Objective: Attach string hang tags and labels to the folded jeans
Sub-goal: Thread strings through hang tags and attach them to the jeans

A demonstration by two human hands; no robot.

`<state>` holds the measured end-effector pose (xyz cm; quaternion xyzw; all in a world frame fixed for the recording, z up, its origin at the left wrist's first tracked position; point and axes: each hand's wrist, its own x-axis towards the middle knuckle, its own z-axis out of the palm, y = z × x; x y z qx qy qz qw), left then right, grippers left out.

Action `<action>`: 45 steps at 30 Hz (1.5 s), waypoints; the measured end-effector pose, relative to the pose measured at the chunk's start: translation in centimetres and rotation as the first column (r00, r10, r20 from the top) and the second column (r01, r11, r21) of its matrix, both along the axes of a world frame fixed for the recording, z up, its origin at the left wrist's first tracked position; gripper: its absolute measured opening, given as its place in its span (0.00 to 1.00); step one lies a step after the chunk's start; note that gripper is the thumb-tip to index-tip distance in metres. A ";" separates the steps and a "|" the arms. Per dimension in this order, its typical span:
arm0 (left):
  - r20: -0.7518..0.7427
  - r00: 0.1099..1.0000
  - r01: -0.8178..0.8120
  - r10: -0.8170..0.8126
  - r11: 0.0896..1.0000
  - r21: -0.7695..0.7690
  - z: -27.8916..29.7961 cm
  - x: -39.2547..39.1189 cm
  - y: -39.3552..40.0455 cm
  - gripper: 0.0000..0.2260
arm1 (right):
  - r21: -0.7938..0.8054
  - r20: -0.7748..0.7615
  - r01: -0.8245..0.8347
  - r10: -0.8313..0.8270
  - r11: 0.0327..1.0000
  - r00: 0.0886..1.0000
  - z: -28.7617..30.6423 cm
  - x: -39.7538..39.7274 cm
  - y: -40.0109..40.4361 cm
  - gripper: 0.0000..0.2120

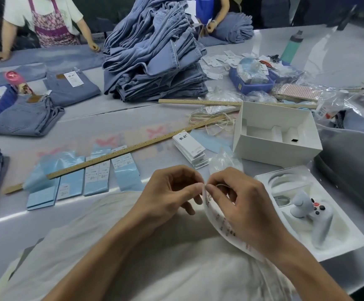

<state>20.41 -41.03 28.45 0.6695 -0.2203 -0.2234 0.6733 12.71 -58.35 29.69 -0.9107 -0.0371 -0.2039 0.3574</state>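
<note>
Both hands met over the near table edge: the left hand (172,192) and right hand (239,200) pinched the top of a white hang tag (221,222). Folded jeans (24,118) lay far left, well apart.

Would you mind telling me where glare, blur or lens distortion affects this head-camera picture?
Head view: glare streaks the grey table at far right; the wide lens bows the long wooden ruler and the table edges; the hang tag held by both hands is slightly blurred, its print unreadable.
</note>
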 end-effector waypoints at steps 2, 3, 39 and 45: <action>-0.010 1.000 0.028 -0.028 0.999 0.024 0.3 0.0 -0.5 0.02 | 0.023 -0.013 -0.007 0.007 1.000 1.000 0.0 -0.1 -0.4 0.05; 0.007 1.000 0.027 -0.027 0.998 0.056 0.6 0.0 -0.9 0.03 | 0.052 -0.035 -0.004 0.006 0.999 0.999 0.1 -0.2 -0.8 0.05; 0.149 0.827 0.402 -0.542 0.755 0.518 1.5 -6.3 -10.8 0.18 | 0.218 -0.197 0.425 -0.387 0.878 0.901 -3.9 -15.1 -5.2 0.07; 0.230 0.831 0.378 -0.507 0.817 0.436 1.8 -6.3 -9.3 0.08 | 0.208 -0.067 0.478 -0.475 0.854 0.878 -3.5 -14.0 -4.0 0.04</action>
